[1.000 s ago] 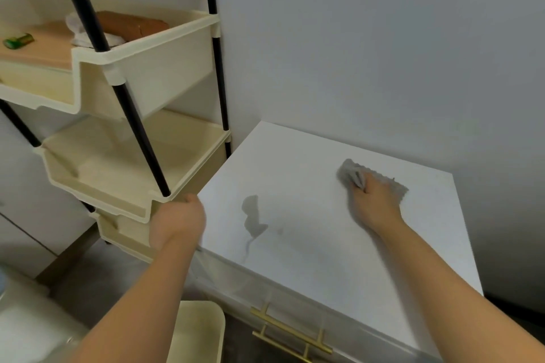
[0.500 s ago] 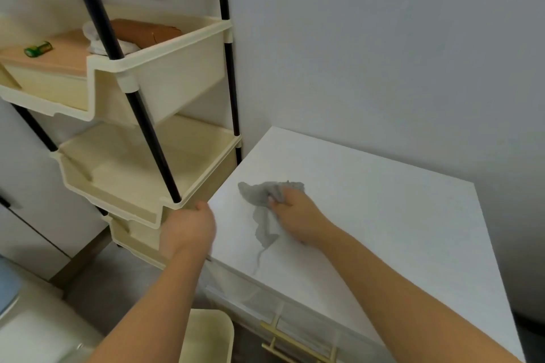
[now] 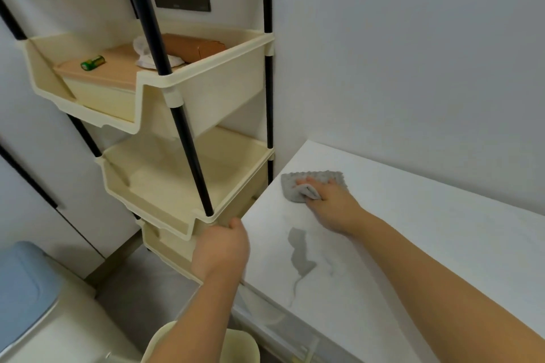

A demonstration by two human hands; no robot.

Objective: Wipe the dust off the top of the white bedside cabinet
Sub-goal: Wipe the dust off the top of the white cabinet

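The white bedside cabinet (image 3: 427, 244) fills the lower right, its top against the wall. A grey cloth (image 3: 312, 183) lies flat near the top's far left corner. My right hand (image 3: 330, 200) presses on the cloth, with a fold of it caught between the fingers. A grey smear (image 3: 299, 256) with a thin tail marks the top near the front left, just in front of my right wrist. My left hand (image 3: 221, 247) is curled over the cabinet's left front corner.
A cream shelf rack (image 3: 188, 186) with black poles stands tight against the cabinet's left side. Its upper tray holds a green battery (image 3: 93, 62), a brown box (image 3: 191, 46) and a white rag. A cream bin (image 3: 241, 346) sits below the cabinet front, and a blue-lidded container (image 3: 20, 283) at lower left.
My right hand swept the cloth from the back right of the top leftward across the smear, then away to the far left corner. The smear is still there. My left hand kept its grip.
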